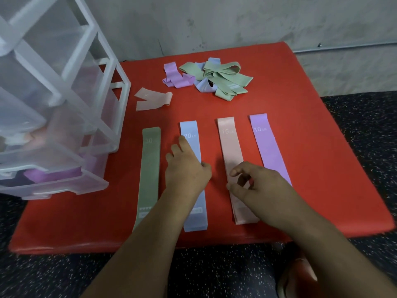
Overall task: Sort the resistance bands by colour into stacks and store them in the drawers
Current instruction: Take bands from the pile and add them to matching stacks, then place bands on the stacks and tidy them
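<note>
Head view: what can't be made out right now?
Drawer unit: frosted walls blur its contents; the frame's left edge cuts it off.
Blue stack: middle hidden under left hand.
Pink stack: right hand covers part; grip unclear.
Tangled pile: bands overlap, count unreadable.
Green stack: small print blurred.

**Red tabletop, grey wall, speckled floor**

A red padded tabletop (300,147) fills the middle of the frame, its near edge rounded. Behind it, across the top, rises a grey wall (214,22) with dark smudges. A thin pipe (343,47) runs along the wall at upper right. A dark floor (365,125) flecked with white shows at right and along the bottom. A blurred red object (300,274) sits at lower right.
</note>
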